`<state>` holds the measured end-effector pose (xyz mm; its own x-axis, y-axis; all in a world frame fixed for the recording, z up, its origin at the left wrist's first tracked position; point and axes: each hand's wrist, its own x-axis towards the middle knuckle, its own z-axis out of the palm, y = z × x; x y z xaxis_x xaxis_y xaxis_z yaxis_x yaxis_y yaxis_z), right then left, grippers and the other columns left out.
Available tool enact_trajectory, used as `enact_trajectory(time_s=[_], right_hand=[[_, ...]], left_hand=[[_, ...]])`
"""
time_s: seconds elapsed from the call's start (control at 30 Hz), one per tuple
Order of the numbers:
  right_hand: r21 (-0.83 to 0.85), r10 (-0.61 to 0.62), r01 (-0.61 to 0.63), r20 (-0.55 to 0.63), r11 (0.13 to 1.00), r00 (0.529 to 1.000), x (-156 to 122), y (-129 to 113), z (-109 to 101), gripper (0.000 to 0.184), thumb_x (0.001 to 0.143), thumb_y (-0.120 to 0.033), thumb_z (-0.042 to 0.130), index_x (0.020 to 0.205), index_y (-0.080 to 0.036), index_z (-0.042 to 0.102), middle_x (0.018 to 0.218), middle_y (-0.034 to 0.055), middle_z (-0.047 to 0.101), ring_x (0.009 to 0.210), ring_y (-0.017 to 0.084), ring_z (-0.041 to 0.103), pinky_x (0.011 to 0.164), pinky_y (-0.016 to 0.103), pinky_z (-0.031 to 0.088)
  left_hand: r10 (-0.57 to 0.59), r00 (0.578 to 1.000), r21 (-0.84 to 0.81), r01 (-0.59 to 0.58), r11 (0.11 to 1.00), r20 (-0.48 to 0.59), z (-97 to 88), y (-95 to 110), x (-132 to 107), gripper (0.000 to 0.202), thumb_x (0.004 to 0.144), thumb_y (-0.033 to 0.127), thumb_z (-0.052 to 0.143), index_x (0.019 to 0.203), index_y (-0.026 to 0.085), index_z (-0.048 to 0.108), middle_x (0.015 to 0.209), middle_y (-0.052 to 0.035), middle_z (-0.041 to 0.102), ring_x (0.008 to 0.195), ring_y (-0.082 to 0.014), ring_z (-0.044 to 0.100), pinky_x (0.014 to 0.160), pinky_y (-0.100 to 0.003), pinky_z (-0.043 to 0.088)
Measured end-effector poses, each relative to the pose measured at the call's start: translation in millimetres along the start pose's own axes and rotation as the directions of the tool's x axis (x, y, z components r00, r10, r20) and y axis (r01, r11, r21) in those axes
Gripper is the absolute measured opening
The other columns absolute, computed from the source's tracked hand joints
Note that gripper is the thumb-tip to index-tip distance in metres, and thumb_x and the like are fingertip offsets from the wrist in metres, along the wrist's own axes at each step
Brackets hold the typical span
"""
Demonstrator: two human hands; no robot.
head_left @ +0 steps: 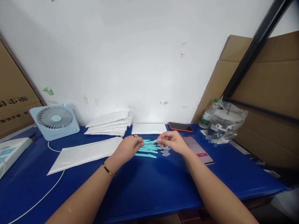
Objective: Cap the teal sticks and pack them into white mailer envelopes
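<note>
My left hand (131,147) pinches the handle end of a slim turquoise eyebrow razor (151,143) between thumb and fingers. At the razor's other end, my right hand (171,141) grips a small clear plastic cap (156,141); whether the cap is fully over the blade I cannot tell. Beneath both hands lies a pile of turquoise eyebrow razors (147,151), partly covered by my fingers. Several loose clear caps (166,154) are scattered just right of the pile, under my right hand.
A white padded envelope (86,154) lies left of my left hand, with an envelope stack (108,123) behind it. Another envelope (149,128) rests by the wall. Two phones (180,127) lie right. A blue fan (56,119), bottle (207,115) and bagged cup (226,124) flank the blue table (149,189).
</note>
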<state>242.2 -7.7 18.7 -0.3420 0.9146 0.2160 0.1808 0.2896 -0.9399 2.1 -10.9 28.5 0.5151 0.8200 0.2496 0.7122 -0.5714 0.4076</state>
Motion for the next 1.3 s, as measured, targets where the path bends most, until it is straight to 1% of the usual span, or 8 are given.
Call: enact_trajectory(time_s=[0.27,0.4,0.5,0.57,0.73,0.83,1.03,1.3], right_hand=[[0.052,0.059,-0.061,0.032,0.997,0.998,2.7,2.5,14.7,0.033,0.067,-0.042,0.071,0.078,-0.011,0.066,0.057,0.0033,0.064,0.052,0.014,0.062,0.048,0.021,0.044],[-0.148,0.128,-0.107,0.143,0.983,0.981,0.2,0.4,-2.3,0.034,0.069,-0.040,0.068,0.087,-0.011,0.068,0.059,0.0042,0.065,0.052,0.013,0.060,0.048,0.021,0.043],[-0.436,0.159,-0.058,0.199,0.898,0.967,-2.6,2.1,-22.1,0.022,0.069,-0.032,0.065,0.079,-0.013,0.070,0.065,0.0037,0.067,0.052,0.012,0.058,0.051,0.022,0.042],[-0.607,0.169,0.002,0.224,0.795,0.960,-3.2,5.4,-30.8,0.013,0.066,-0.026,0.066,0.072,-0.016,0.072,0.069,0.0026,0.068,0.056,0.012,0.058,0.053,0.022,0.041],[-0.774,0.271,0.025,0.252,0.633,0.929,0.0,16.4,-32.2,0.012,0.057,-0.019,0.070,0.069,-0.020,0.072,0.070,0.0002,0.068,0.064,0.014,0.059,0.057,0.021,0.039],[-0.764,0.297,0.009,0.263,0.646,0.918,0.6,18.9,-27.9,0.011,0.059,-0.020,0.068,0.070,-0.018,0.070,0.072,0.0005,0.068,0.062,0.013,0.058,0.055,0.020,0.038],[-0.659,0.264,0.037,0.351,0.751,0.898,-0.3,14.1,-16.0,0.017,0.067,-0.033,0.067,0.073,-0.017,0.070,0.064,-0.0009,0.063,0.057,0.011,0.052,0.050,0.020,0.035],[-0.661,0.258,0.013,0.312,0.751,0.915,0.3,14.4,-15.6,0.018,0.067,-0.033,0.067,0.071,-0.016,0.071,0.062,-0.0009,0.062,0.055,0.010,0.050,0.049,0.021,0.033]], left_hand=[[-0.001,1.000,0.009,0.001,1.000,-0.022,5.8,12.5,-0.5,0.027,0.090,0.034,0.039,0.080,0.020,0.060,0.076,-0.0012,0.058,0.072,-0.0146,0.052,0.065,-0.025,0.036],[-0.038,0.991,-0.086,0.049,0.995,0.126,12.9,13.4,-4.6,0.023,0.085,0.036,0.047,0.077,0.020,0.061,0.077,-0.0006,0.060,0.069,-0.0137,0.053,0.061,-0.024,0.036],[-0.039,0.955,-0.088,0.068,0.994,0.293,20.8,12.7,-8.1,0.016,0.078,0.037,0.055,0.077,0.023,0.063,0.073,0.0018,0.061,0.065,-0.0131,0.053,0.054,-0.023,0.034],[-0.041,0.941,-0.064,0.066,0.996,0.335,25.4,11.6,-9.0,0.015,0.077,0.038,0.057,0.076,0.024,0.064,0.073,0.0026,0.062,0.064,-0.0131,0.054,0.053,-0.023,0.033],[-0.100,0.972,0.076,0.085,0.993,0.212,30.3,3.4,-5.3,0.014,0.077,0.033,0.056,0.085,0.024,0.063,0.087,-0.0004,0.064,0.081,-0.0168,0.057,0.063,-0.024,0.038],[-0.127,0.975,0.149,0.100,0.984,0.184,30.9,-1.8,-2.7,0.009,0.075,0.029,0.059,0.080,0.023,0.064,0.089,-0.0019,0.064,0.087,-0.0189,0.056,0.067,-0.025,0.039],[-0.146,0.974,0.155,0.120,0.981,0.171,28.8,-0.1,-1.5,0.012,0.078,0.029,0.055,0.072,0.021,0.063,0.082,-0.0029,0.065,0.080,-0.0180,0.058,0.063,-0.026,0.040],[-0.125,0.983,0.207,0.096,0.974,0.136,26.1,2.2,-0.7,0.012,0.077,0.028,0.056,0.072,0.020,0.063,0.081,-0.0038,0.065,0.077,-0.0184,0.058,0.063,-0.027,0.039]])
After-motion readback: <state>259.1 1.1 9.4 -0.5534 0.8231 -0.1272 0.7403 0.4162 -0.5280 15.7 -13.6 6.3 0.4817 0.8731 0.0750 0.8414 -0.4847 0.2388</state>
